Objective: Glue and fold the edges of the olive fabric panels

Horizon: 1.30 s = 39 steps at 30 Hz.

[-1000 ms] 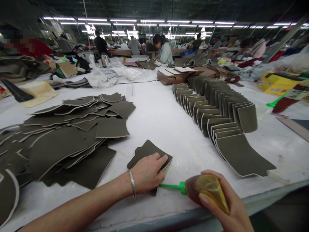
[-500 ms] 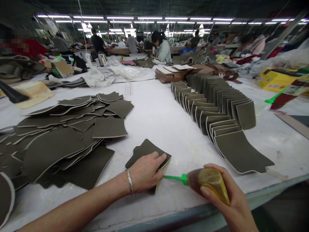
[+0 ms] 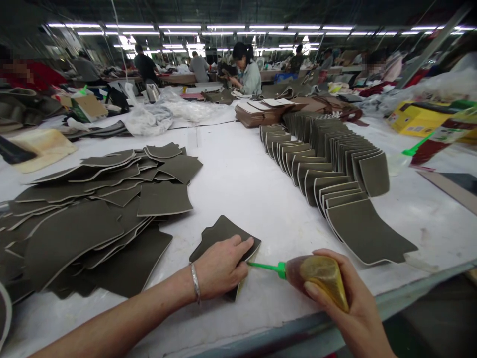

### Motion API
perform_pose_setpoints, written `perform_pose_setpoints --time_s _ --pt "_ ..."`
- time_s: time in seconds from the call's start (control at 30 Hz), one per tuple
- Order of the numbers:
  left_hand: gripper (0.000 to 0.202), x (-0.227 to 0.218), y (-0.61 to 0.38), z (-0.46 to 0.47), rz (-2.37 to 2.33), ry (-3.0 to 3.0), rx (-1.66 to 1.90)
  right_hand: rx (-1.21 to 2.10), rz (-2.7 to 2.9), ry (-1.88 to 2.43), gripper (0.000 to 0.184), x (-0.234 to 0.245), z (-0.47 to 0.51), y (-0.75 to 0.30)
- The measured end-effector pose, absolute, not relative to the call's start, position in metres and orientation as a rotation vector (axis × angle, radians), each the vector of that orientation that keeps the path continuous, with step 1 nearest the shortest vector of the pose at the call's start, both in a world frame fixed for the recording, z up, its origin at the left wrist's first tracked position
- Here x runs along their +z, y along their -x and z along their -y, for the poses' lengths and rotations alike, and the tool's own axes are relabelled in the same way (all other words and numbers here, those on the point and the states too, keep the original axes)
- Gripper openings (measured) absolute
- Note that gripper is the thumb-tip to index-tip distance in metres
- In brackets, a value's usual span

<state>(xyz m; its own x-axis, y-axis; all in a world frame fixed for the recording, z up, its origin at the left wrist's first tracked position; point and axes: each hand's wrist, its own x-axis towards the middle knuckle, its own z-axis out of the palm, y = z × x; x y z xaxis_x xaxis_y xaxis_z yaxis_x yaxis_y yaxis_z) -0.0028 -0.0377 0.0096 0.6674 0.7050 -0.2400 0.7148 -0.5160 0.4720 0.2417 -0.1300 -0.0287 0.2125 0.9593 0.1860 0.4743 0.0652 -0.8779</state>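
Observation:
My left hand (image 3: 222, 263), with a silver bangle at the wrist, rests on a dark olive leather-like piece (image 3: 219, 231) and holds it to the table. Its index finger stretches along the piece's right edge while the other fingers curl; the thumb is partly hidden. My right hand (image 3: 346, 293) is wrapped round a squeeze bottle (image 3: 313, 273) of amber-brown liquid, tipped on its side. The bottle's green nozzle (image 3: 268, 267) points left, its tip at the piece's right edge beside my left fingers. A yellowish strip shows along that edge, below the hand.
A loose heap of similar pieces (image 3: 85, 223) lies on the left. To the right, overlapping pieces stand in fanned rows (image 3: 320, 164). Behind are brown pieces (image 3: 257, 114), clear plastic (image 3: 152, 117) and a yellow box (image 3: 417, 119). The table's front edge (image 3: 290, 328) runs close by. Several people work farther back.
The view has shifted slightly, so the table's contents sit a little farther left. The nozzle tip has come closer to the piece's edge. Both hands keep their holds.

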Motion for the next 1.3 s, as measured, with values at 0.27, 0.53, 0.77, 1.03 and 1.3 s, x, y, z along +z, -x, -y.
perform_pose_setpoints --time_s 0.27,0.53,0.77,1.03,1.3 --pt "0.052 0.009 0.003 0.035 -1.081 -2.317 0.002 0.805 1.204 1.59 0.041 -0.02 0.138 -0.222" --pt "0.053 0.01 0.003 0.035 -1.069 -2.296 -0.007 0.836 1.265 1.56 0.041 -0.028 0.136 -0.229" --pt "0.049 0.01 0.001 0.03 -1.04 -2.272 0.0 0.501 1.334 1.577 0.042 -0.04 0.111 -0.259" --pt "0.051 0.009 0.002 0.031 -1.04 -2.267 0.012 0.61 1.396 1.568 0.041 -0.038 0.118 -0.255" --pt "0.052 0.011 0.001 0.032 -1.053 -2.251 0.043 0.76 1.326 1.542 0.044 -0.037 0.119 -0.254"
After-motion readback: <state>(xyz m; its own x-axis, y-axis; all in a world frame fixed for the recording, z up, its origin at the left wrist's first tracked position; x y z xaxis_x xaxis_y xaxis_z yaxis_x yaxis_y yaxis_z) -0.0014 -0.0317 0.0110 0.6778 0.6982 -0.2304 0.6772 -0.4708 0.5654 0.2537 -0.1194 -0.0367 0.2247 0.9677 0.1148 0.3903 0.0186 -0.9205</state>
